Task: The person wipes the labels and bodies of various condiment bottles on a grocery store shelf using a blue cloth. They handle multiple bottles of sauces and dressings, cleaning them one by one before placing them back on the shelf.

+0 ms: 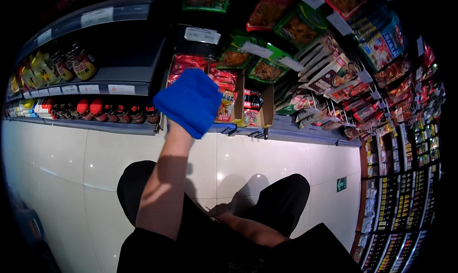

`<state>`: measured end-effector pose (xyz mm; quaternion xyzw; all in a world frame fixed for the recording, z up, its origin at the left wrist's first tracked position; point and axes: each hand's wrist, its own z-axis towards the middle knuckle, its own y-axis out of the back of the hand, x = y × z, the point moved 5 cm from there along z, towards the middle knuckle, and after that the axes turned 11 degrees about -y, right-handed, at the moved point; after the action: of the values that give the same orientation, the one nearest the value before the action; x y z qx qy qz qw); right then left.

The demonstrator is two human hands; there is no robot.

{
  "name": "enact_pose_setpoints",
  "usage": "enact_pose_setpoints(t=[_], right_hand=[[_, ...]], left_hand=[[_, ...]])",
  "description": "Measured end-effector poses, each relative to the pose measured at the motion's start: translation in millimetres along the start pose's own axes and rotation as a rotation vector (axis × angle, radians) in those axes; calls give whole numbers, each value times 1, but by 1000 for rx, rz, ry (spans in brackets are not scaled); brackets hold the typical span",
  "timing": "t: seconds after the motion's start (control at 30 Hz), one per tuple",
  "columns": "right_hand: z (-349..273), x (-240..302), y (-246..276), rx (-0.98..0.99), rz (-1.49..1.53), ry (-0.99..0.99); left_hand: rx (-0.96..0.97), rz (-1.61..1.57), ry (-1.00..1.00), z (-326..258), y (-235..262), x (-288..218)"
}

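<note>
A blue cloth [191, 101] is draped over my left hand [178, 132] and hides most of it. Held in that hand, the cloth is in front of a cardboard box of red snack packets [190, 62] on the low shelf. Whether it touches the packets I cannot tell. My right forearm [255, 229] lies low across my lap, between my bent knees. Of my right hand [223, 217] only a small part shows in shadow, and its fingers cannot be made out.
Shelves with jars [98, 111] and bottles [81, 65] stand on the left. Bagged foods [329, 77] hang on hooks to the right, above a grey shelf base [305, 132]. Pale floor tiles [109, 163] lie below, with a green arrow sign [341, 184]. Another stocked rack [396, 211] is at far right.
</note>
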<state>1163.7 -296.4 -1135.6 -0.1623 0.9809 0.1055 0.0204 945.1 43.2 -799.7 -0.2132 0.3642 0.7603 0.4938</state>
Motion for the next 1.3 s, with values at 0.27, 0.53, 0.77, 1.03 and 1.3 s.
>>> enact_pose_setpoints(t=[0.27, 0.53, 0.77, 1.03, 1.3], right_hand=[[-8, 10, 15, -12, -130, -96], [-10, 11, -7, 17, -251, -139], [-4, 69, 32, -50, -203, 85], [2, 94, 59, -54, -91, 276], [15, 68, 99, 34, -57, 325]], left_hand=[[-9, -1285, 463, -57, -63, -13], [-123, -1073, 327, -39, -39, -26], [-40, -496, 350, -55, 3, -22], [-514, -1579, 693, -26, 82, -126], [-418, -1627, 887, -44, 24, -63]])
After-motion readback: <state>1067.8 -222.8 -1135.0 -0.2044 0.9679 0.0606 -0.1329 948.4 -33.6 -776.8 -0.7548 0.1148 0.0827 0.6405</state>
